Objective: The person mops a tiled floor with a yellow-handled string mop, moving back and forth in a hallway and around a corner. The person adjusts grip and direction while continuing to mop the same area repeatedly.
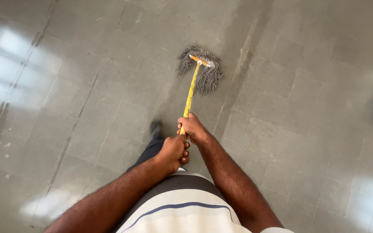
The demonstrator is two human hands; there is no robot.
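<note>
Both my hands grip a yellow mop handle [190, 92] that slopes away from me down to the floor. My right hand [192, 127] holds it higher on the shaft, further from my body. My left hand [173, 151] is closed around the handle's near end, just in front of my striped shirt. The grey string mop head [201, 71] lies spread on the tiled floor ahead, fixed by an orange clamp.
Grey floor tiles [307, 108] with dark seams spread all around, with bright window reflections at the left and lower right. My dark shoe [155, 127] and trouser leg show below my left hand.
</note>
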